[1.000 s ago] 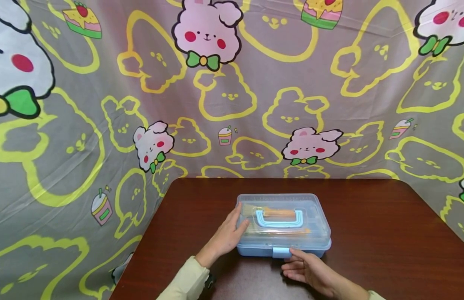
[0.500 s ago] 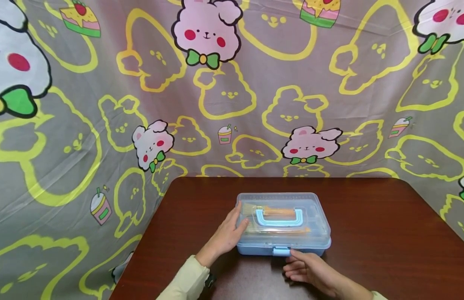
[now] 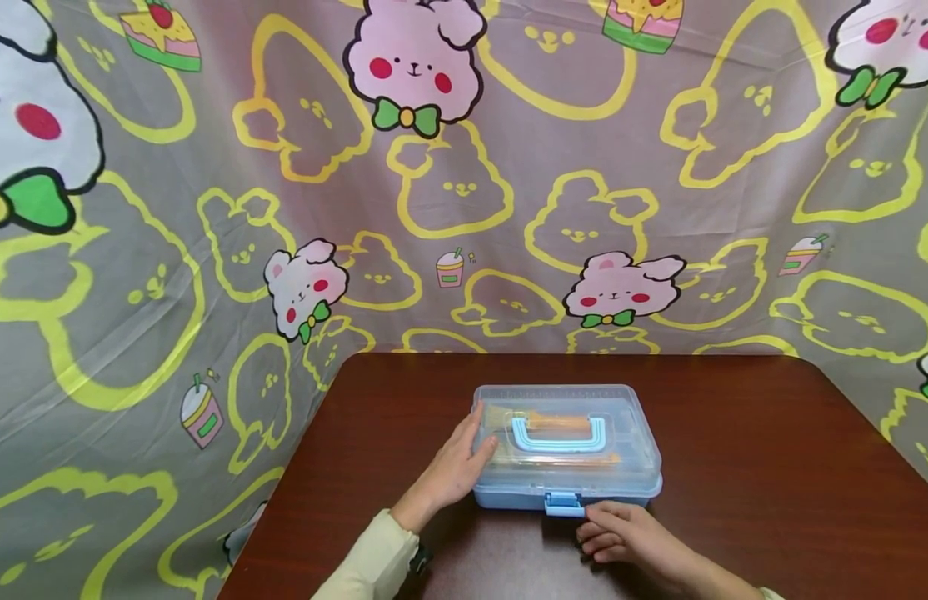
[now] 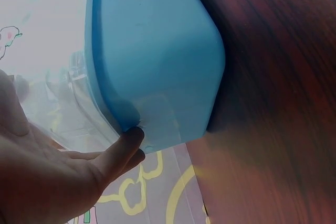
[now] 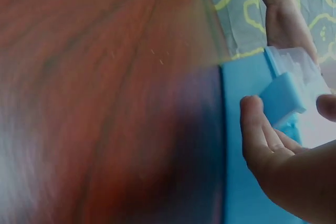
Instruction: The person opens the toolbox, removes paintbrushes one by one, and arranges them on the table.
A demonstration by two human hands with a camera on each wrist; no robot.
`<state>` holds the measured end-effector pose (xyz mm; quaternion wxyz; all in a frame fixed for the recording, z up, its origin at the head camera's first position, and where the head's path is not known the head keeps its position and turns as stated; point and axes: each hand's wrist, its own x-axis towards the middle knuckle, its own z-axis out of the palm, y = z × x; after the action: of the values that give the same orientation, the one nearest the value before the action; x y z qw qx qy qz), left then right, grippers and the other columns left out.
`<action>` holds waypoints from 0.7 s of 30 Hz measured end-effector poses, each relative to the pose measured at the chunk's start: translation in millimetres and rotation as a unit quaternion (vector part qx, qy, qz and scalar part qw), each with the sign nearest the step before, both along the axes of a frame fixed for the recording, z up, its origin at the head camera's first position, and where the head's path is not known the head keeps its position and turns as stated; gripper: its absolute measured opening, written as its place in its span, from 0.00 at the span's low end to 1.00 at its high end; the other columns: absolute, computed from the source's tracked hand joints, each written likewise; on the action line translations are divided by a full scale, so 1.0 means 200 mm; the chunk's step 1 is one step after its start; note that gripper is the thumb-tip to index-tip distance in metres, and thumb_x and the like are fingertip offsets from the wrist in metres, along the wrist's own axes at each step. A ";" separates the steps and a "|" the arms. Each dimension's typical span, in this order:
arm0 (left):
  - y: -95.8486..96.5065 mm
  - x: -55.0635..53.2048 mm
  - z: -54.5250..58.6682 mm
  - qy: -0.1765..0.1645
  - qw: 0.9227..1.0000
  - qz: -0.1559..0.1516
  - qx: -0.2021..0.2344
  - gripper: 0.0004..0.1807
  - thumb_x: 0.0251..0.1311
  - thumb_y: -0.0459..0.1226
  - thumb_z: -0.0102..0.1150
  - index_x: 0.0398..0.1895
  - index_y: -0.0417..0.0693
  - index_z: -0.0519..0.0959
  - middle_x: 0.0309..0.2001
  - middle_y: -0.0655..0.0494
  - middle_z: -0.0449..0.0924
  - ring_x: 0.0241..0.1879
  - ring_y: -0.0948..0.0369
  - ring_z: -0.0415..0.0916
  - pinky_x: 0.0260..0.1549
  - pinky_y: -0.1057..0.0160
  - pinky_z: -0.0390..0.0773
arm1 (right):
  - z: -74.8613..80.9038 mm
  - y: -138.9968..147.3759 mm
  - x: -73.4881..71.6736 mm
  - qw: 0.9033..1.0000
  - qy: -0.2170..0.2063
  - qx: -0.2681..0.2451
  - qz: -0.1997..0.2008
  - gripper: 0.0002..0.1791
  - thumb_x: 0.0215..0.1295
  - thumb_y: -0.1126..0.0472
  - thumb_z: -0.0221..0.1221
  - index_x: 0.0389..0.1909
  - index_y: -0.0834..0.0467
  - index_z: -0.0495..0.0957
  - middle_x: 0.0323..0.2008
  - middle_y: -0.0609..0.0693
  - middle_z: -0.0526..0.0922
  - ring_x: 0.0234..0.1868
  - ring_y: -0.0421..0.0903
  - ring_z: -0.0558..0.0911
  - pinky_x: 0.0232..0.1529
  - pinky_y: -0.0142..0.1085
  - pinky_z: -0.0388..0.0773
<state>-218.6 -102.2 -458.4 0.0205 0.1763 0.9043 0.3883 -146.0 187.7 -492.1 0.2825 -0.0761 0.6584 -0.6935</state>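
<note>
A plastic storage box (image 3: 629, 450) with a pale blue base, a clear lid and a blue carry handle (image 3: 557, 446) stands on the table. Through the lid, long orange and yellowish items show, too blurred to name. My left hand (image 3: 456, 467) rests against the box's left side; in the left wrist view its fingertips touch the lid's edge. At the front, the blue latch (image 3: 565, 505) is flipped outward from the lid. My right hand (image 3: 629, 537) is at the latch's right end, fingers loosely bent. The right wrist view has its thumb and fingers apart around the latch (image 5: 283, 100).
The dark brown wooden table (image 3: 756, 450) extends on both sides of the box. Behind and beside it hangs a grey curtain (image 3: 509, 150) printed with rabbits and yellow outlines. A dark band (image 3: 421, 560) sits at my left wrist.
The latch has swung from flat against the box front to sticking outward. My right hand has moved slightly right and down. The left hand keeps its place on the box.
</note>
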 end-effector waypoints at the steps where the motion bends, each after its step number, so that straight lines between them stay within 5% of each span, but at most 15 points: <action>1: 0.00 0.00 0.00 0.001 1.000 0.000 0.001 0.37 0.70 0.56 0.39 0.76 0.54 0.44 0.73 0.47 0.48 0.70 0.51 0.48 0.63 0.46 0.55 | 0.01 0.01 0.00 1.000 0.006 0.004 0.002 0.27 0.73 0.55 0.47 0.54 0.78 0.66 0.42 0.60 0.81 0.41 0.50 0.81 0.40 0.41 0.79; 7: 0.00 0.00 0.00 0.003 1.000 -0.001 0.003 0.37 0.70 0.54 0.40 0.76 0.52 0.44 0.73 0.46 0.48 0.70 0.50 0.49 0.63 0.45 0.55 | 0.09 0.07 0.03 0.992 0.100 0.079 0.018 0.27 0.71 0.57 0.51 0.59 0.77 0.64 0.43 0.60 0.80 0.41 0.52 0.80 0.38 0.41 0.79; 13: 0.00 0.00 -0.01 0.004 1.000 0.000 -0.002 0.37 0.70 0.55 0.39 0.76 0.53 0.44 0.73 0.46 0.48 0.70 0.50 0.49 0.63 0.45 0.55 | 0.16 0.15 0.05 0.966 0.213 0.142 0.043 0.25 0.71 0.58 0.52 0.61 0.72 0.67 0.49 0.63 0.79 0.46 0.46 0.80 0.40 0.35 0.78; 16: 0.00 0.00 -0.01 0.001 1.000 -0.001 -0.001 0.37 0.70 0.56 0.39 0.76 0.53 0.44 0.73 0.46 0.48 0.70 0.50 0.49 0.63 0.45 0.55 | 0.19 0.18 0.06 0.936 0.304 0.174 0.028 0.22 0.70 0.59 0.54 0.58 0.70 0.70 0.46 0.59 0.81 0.45 0.40 0.81 0.38 0.32 0.77; 21: 0.00 0.00 0.00 -0.006 1.000 -0.003 0.002 0.38 0.69 0.57 0.38 0.76 0.54 0.44 0.73 0.47 0.47 0.70 0.51 0.48 0.63 0.45 0.54 | 0.22 0.21 0.05 0.861 0.457 0.209 -0.084 0.16 0.61 0.69 0.61 0.50 0.66 0.77 0.38 0.51 0.84 0.35 0.36 0.81 0.30 0.31 0.77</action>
<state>-219.1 -102.8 -458.5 0.0265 0.1768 0.9029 0.3908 -135.2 230.6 -447.3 -0.0999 -0.2677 0.8470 -0.4483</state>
